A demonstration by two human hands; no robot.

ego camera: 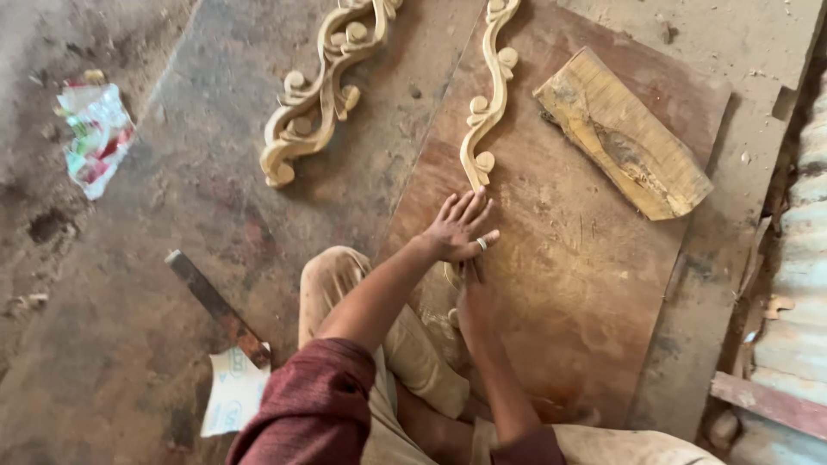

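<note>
A long carved scroll strip of pale wood (488, 95) lies on a brown plywood board (586, 284); its near end runs under my hands. My left hand (457, 228), with a ring on one finger, lies flat on that near end with fingers spread. My right hand (474, 300) is directly behind and partly under the left, touching the same part of the strip. Its fingers are hidden, so I cannot tell its grip. My knee in tan trousers (345, 275) is just left of the hands.
A wider carved scroll piece (319, 95) lies to the left, a rough wood block (624, 133) on the board's far right. On the dusty floor sit a rusty flat metal bar (215, 306), a white paper sheet (234, 392) and a crumpled wrapper (96, 133). Corrugated metal (801, 258) lines the right edge.
</note>
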